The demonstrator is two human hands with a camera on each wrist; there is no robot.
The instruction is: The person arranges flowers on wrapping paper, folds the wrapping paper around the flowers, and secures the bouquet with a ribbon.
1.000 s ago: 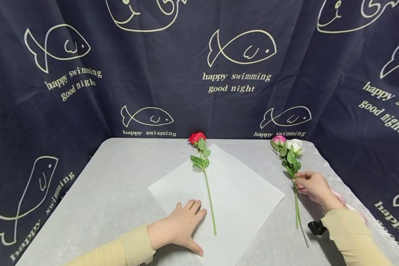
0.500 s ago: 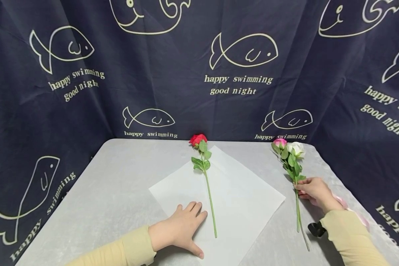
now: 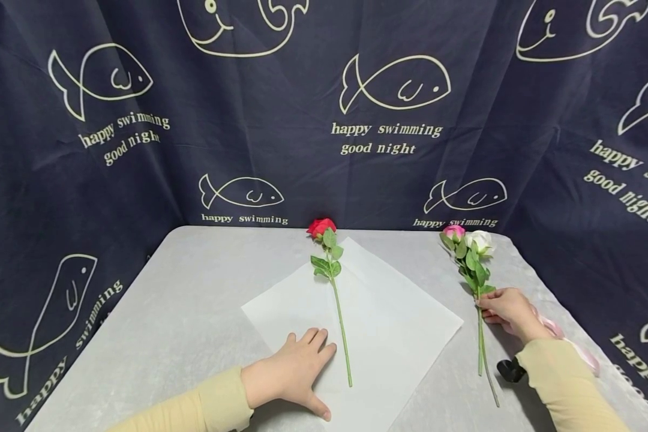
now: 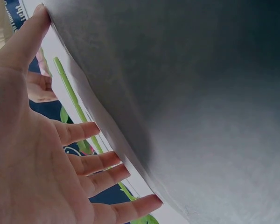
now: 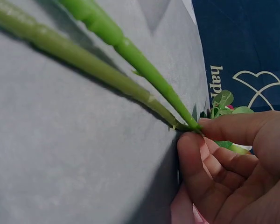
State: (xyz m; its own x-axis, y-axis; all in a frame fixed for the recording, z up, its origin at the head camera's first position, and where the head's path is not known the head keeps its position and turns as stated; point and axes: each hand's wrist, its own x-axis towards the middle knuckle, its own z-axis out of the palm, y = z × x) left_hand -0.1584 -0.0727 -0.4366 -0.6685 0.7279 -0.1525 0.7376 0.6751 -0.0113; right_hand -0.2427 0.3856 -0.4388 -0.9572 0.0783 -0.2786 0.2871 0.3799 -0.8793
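Note:
My left hand [image 3: 294,369] lies spread on the lower left side of a white paper sheet [image 3: 399,324], its fingertips [image 4: 154,201] pressing down near the paper's edge. On that sheet rests a red rose [image 3: 321,228] with a long green stem, just right of those fingers. To the right, my right hand [image 3: 513,309] pinches the stems of a pink rose [image 3: 454,233] and a white rose [image 3: 480,241] between thumb and fingertips. In the right wrist view, two green stems [image 5: 144,70] meet at this pinch, and the blooms are mostly hidden behind the hand.
A pink ribbon [image 3: 585,357] lies beside my right forearm, partly covered by it. Close to the right cuff is a small black object [image 3: 510,371]. The grey tabletop [image 3: 183,288] ends at a dark blue fish-print curtain [image 3: 302,132] at the back and sides.
The right hand has slid slightly down along the two rose stems, and their lower ends have swung a little left. The left hand keeps its place on the paper.

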